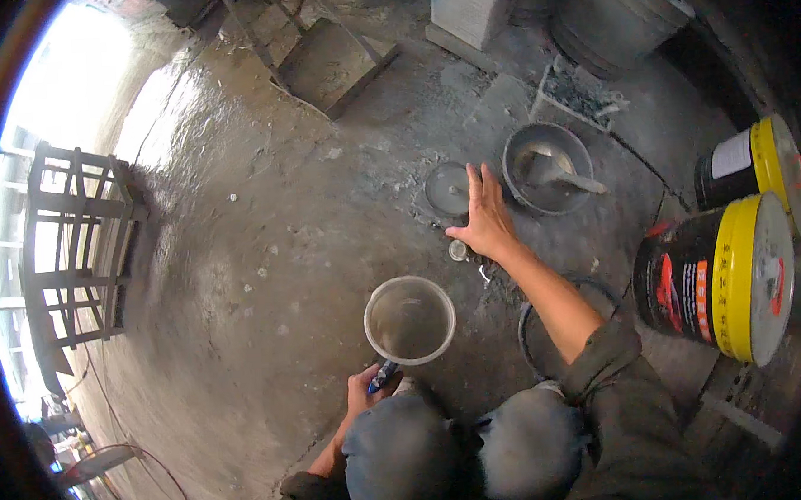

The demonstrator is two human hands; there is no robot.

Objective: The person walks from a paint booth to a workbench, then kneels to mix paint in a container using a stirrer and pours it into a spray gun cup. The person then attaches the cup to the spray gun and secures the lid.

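My left hand, just in front of my left knee, is closed round a dark blue handle. That handle meets the rim of a round, pale-rimmed vessel, whose inside looks greyish and see-through. My right hand is stretched forward over the floor with thumb and fingers apart. Its fingertips are at the right edge of a shallow round dish or lid with a small knob-like spot; contact cannot be made out. Below the thumb lies a small round metallic piece. Right of the hand stands a dark bowl containing a pale, long-handled tool.
Two black buckets with yellow bands stand at the right. A dark hoop lies under my right forearm. At the back are a metal scoop-like tray, a white container and a grey bin. A slatted frame stands left.
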